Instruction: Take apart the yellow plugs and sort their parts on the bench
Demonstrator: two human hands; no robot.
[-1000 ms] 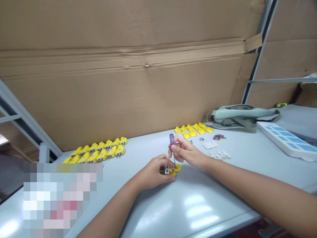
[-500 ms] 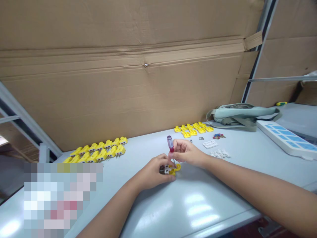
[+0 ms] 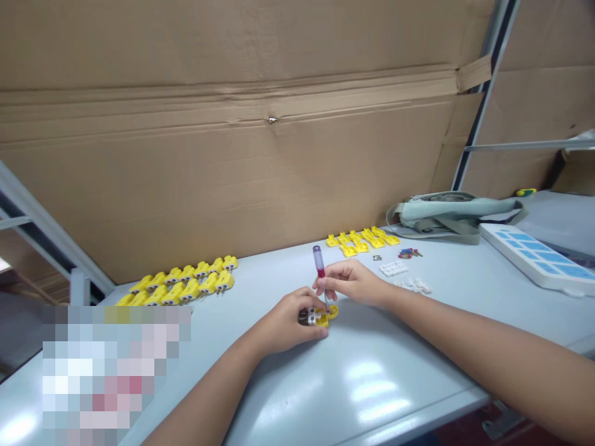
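Left hand [image 3: 289,319] clasps the yellow housing [image 3: 321,322]; above it, right hand [image 3: 352,280] pinches a screwdriver [image 3: 318,259], shaft angling down.

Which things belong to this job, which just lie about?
Part of the job:
- screwdriver in the right hand
- yellow shell in the left hand
- likely yellow plugs, loose yellow shells, white pieces, coloured pieces

Apparently lying about:
- bag
- white panel

Fourteen plugs [image 3: 189,289] on show by the counter's [image 3: 279,272] back edge, seven per row! Nine shells [image 3: 362,247] farther right, five behind four, a tenth shell [image 3: 321,322] mid-counter, one screwdriver [image 3: 318,259], one bag [image 3: 437,212], one case [image 3: 511,254]!
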